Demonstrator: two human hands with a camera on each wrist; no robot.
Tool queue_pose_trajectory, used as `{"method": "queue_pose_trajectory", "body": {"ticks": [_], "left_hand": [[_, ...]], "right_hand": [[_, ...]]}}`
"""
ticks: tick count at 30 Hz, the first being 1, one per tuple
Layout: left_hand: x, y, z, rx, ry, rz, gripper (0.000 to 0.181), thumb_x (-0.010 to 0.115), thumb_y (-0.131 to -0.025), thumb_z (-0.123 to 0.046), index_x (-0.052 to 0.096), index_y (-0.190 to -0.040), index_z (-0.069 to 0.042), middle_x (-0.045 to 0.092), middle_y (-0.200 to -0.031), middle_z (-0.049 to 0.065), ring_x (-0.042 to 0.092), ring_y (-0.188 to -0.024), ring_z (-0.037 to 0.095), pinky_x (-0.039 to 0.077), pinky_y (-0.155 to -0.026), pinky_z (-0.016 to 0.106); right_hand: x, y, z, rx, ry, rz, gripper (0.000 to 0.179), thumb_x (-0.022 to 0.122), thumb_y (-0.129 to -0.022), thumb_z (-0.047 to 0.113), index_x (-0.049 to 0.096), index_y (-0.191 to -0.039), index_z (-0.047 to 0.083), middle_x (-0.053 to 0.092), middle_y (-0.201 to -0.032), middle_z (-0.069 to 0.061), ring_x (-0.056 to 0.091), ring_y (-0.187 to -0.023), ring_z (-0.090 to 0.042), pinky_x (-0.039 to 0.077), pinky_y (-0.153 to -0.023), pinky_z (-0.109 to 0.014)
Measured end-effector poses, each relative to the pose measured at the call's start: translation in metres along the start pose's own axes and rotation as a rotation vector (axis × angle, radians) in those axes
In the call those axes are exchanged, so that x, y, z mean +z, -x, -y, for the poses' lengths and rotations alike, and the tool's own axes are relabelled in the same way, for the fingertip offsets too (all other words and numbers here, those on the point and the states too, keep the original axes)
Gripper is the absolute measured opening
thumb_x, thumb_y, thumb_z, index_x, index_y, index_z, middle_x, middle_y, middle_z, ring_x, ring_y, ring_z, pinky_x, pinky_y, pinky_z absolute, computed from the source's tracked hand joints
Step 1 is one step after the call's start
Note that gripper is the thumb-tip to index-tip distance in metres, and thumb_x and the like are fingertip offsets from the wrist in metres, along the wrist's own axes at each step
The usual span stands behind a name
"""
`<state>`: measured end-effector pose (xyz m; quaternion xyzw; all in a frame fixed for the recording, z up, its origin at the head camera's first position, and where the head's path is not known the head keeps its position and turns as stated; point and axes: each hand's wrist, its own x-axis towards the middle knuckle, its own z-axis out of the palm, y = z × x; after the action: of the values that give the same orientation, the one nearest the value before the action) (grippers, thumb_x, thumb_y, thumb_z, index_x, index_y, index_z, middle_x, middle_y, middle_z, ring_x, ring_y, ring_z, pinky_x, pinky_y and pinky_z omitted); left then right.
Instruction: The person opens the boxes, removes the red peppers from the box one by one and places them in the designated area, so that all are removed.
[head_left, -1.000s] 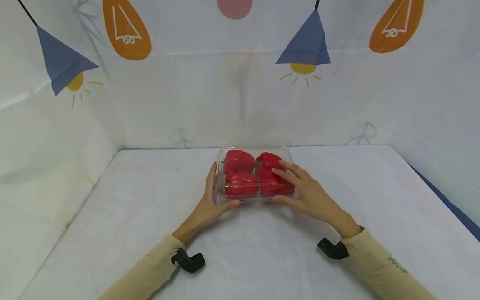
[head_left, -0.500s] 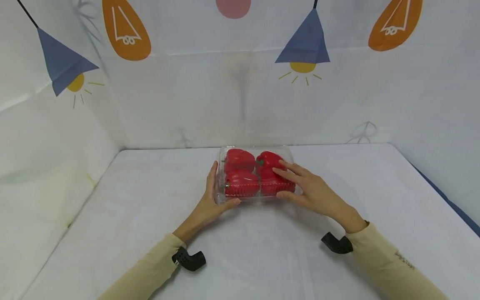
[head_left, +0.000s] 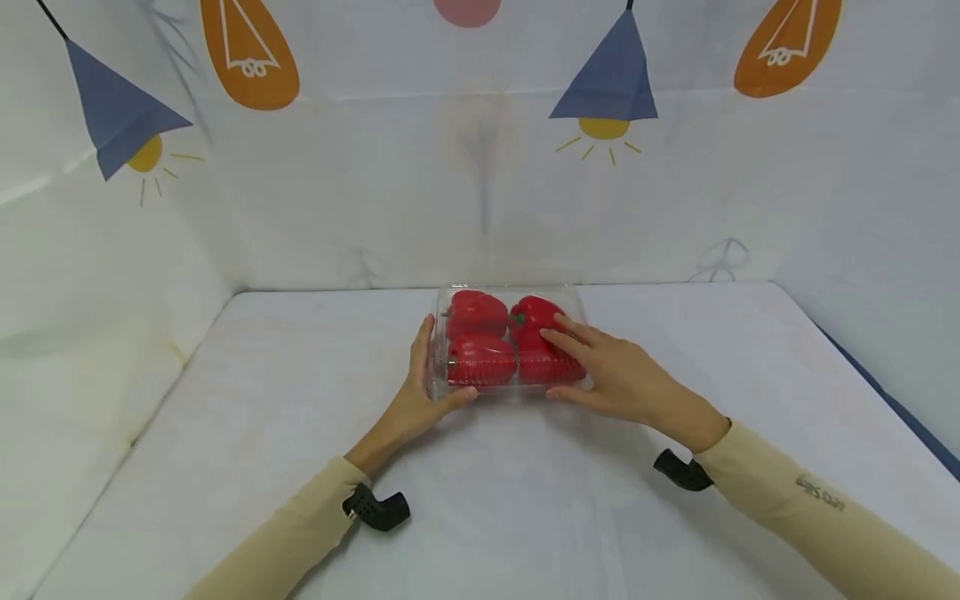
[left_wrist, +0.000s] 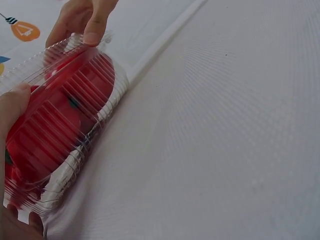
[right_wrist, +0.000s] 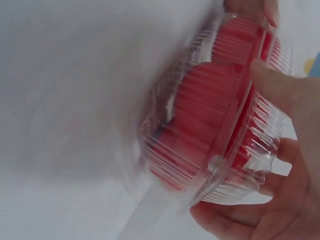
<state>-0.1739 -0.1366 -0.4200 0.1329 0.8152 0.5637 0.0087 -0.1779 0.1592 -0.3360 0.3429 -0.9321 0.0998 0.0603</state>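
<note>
A clear plastic clamshell box [head_left: 566, 296] of red bell peppers [head_left: 482, 358] lies at the far middle of the table. My left hand [head_left: 412, 402] holds its left side, thumb along the front edge and fingers up the side. In the left wrist view the thumb presses the box's rim, with fingertips showing below. My right hand [head_left: 626, 379] grips the right side, its fingers spread over the lid and thumb at the front edge. The right wrist view shows the right thumb [right_wrist: 275, 85] on the rim and fingers round the lid's side. A green stem [head_left: 519, 318] shows inside.
The table [head_left: 262, 400] has a white cloth cover. Right behind the box rises a white fabric wall [head_left: 360, 200] printed with lamps and bulbs, and another wall [head_left: 90, 333] stands at the left. Black curved pieces [head_left: 382, 510] sit at both sleeve cuffs.
My right forearm has swung outward to the right, and the right thumb has shifted slightly at the box's front edge. The left hand keeps its hold. The head view has tilted a little.
</note>
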Motion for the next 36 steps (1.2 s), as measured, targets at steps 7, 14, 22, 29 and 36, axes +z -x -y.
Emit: {"method": "queue_pose_trajectory", "body": {"ticks": [7,14,22,29,36], "left_hand": [[-0.001,0.0,-0.002,-0.02,-0.005,0.007,0.109,0.075,-0.074,-0.044,-0.006,-0.148,-0.045,0.0,-0.157,-0.013,0.008,-0.146,0.022,0.02,-0.11,0.062],[-0.003,-0.002,-0.002,-0.029,-0.007,0.011,0.109,0.076,-0.074,-0.044,-0.005,-0.147,-0.046,0.002,-0.157,-0.012,0.01,-0.146,0.022,0.02,-0.11,0.063],[-0.002,-0.002,0.0,-0.027,0.021,0.018,0.11,0.077,-0.074,-0.044,-0.005,-0.147,-0.046,0.002,-0.156,-0.013,0.011,-0.145,0.022,0.02,-0.11,0.064],[-0.003,-0.003,0.0,-0.024,0.007,0.017,0.11,0.076,-0.073,-0.044,-0.005,-0.147,-0.047,0.003,-0.156,-0.014,0.012,-0.145,0.022,0.021,-0.109,0.064],[-0.002,-0.001,-0.001,-0.027,0.021,0.019,0.109,0.077,-0.074,-0.043,-0.004,-0.147,-0.047,0.003,-0.156,-0.013,0.01,-0.145,0.021,0.02,-0.11,0.063]], "right_hand": [[-0.002,-0.005,0.0,-0.057,0.102,-0.009,0.075,0.07,-0.079,0.049,0.046,-0.139,0.011,0.045,-0.142,-0.018,0.068,-0.086,-0.03,0.056,-0.069,-0.039],[-0.006,-0.01,-0.002,-0.112,0.187,0.039,0.072,0.071,-0.078,0.048,0.051,-0.136,0.01,0.052,-0.137,-0.018,0.041,-0.043,-0.006,0.048,-0.054,-0.026],[-0.012,-0.012,0.003,-0.153,0.28,0.13,0.071,0.071,-0.081,0.041,0.048,-0.137,0.004,0.051,-0.136,-0.023,0.044,-0.041,-0.012,0.054,-0.058,-0.031],[-0.014,-0.011,0.004,-0.179,0.307,0.162,0.07,0.071,-0.083,0.033,0.044,-0.138,-0.001,0.047,-0.139,-0.025,0.064,-0.059,-0.024,0.057,-0.063,-0.033],[-0.018,-0.01,0.007,-0.2,0.345,0.214,0.068,0.071,-0.083,0.025,0.042,-0.138,-0.003,0.045,-0.139,-0.025,0.066,-0.072,-0.027,0.056,-0.063,-0.032]]}}
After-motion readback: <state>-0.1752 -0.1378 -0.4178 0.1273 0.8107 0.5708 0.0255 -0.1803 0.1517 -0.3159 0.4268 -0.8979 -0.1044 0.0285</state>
